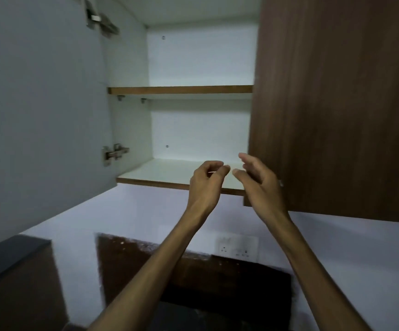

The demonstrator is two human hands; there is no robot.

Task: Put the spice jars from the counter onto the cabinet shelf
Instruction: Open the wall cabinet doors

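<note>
Both hands are raised empty, the left hand (207, 179) loosely curled and the right hand (257, 175) spread, just before the bare lower cabinet shelf (160, 172); no spice jars are seen, so these must first be fetched from the bench below.

A: How does the cabinet (131, 68) look?

B: It hangs on the wall and its left door (41, 91) stands wide open, showing a pale inner side with metal hinges. The inside is white. The right door (337, 103) is dark brown wood grain and is closed.

A: And the shelves?

B: There are two. The upper shelf (180, 89) is a thin board with a brown front edge, lying level across the middle of the opening. The bottom shelf (160, 172) is white on top with the same brown edge. Its surface is flat and bare where it shows.

A: And the spice jars?

B: None of them shows in this view.
</note>
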